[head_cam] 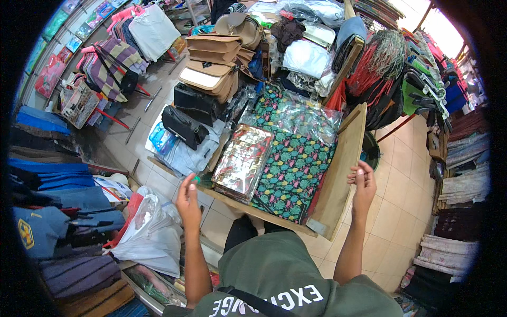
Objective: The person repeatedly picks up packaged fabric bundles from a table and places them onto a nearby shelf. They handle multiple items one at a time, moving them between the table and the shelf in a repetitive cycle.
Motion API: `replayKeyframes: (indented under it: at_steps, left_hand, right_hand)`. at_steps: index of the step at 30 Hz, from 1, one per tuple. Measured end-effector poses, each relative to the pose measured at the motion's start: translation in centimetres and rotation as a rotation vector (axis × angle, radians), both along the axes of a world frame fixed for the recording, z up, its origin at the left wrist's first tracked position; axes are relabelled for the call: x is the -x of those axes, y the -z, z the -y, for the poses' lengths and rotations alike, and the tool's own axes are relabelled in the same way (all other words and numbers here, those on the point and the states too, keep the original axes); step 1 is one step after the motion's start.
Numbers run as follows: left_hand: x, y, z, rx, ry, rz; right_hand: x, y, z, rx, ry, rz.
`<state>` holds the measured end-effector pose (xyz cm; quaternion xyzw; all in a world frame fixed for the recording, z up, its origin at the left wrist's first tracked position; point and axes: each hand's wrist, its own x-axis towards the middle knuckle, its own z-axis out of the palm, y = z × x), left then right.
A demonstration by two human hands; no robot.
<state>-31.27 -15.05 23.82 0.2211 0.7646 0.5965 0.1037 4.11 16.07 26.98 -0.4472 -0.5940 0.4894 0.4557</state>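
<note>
My left hand (pixel 187 204) is raised at the near left corner of a wooden display table (pixel 253 212). Its fingers are loosely apart with nothing held, and a small green item, perhaps a ring, shows by a fingertip. To its right lies a stack of folded patterned cloth in shiny clear plastic (pixel 243 162). Beside that stack, dark fabric printed with colourful leaves and flamingos (pixel 293 170) is spread out, partly under clear plastic. My right hand (pixel 362 184) hovers by the table's raised wooden side board (pixel 340 178), fingers slightly bent and empty; whether it touches the board I cannot tell.
Black handbags (pixel 184 126) rest on folded grey garments (pixel 202 154) at the table's left, with tan handbags (pixel 210 79) behind. A white plastic bag (pixel 152 233) bulges at my left near folded trousers (pixel 59 194). Tiled floor (pixel 380 210) runs along the right, beside stacked fabrics (pixel 447 253).
</note>
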Motion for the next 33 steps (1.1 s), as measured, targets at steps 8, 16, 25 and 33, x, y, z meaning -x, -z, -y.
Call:
replayKeyframes:
  at_steps: [8,16,25,33]
  left_hand:
    - [3.6,9.4,-6.5,0.212,0.377,0.004]
    - [6.9,18.9,-8.8,0.517,0.506,-0.298]
    - [6.4,20.5,-8.3,0.641,0.463,-0.244]
    - [6.6,21.2,-8.7,0.69,0.411,-0.076]
  right_hand:
    - [12.5,9.7,6.4,0.272,-0.217,-0.002]
    - [24.4,24.6,12.1,0.348,-0.168,0.472]
    - [27.9,29.1,14.9,0.356,-0.102,0.644]
    - [28.1,29.9,16.7,0.375,-0.147,0.576]
